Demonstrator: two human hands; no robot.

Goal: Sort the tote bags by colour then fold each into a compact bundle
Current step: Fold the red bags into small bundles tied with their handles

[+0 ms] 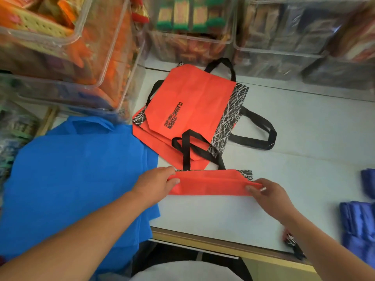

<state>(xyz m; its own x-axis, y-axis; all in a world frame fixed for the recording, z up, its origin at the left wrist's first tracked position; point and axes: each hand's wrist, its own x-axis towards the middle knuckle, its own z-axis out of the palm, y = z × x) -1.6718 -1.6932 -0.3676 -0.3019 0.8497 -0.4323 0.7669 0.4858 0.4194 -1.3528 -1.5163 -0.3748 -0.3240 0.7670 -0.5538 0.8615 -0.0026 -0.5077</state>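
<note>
A pale tabletop (pixel 304 155) is seen, edged in yellow wood at 6 o'clock and walled from 9 to 2 o'clock by clear plastic bins (pixel 274 41) packed with goods. At the centre a folded orange tote bag (pixel 209 183) is pinched at its two ends by the left hand (pixel 156 182) and the right hand (pixel 269 194). A stack of orange bags (pixel 188 106) is laid at 12 o'clock, blue bags (pixel 71 175) at 9 o'clock, and purple bundles (pixel 359 224) at 4 o'clock.

A single wide-angle head camera looks forward and steeply down onto the table (pixel 304 128), close above its near edge; clear bins (pixel 284 47) at the table's far side fill the top.
</note>
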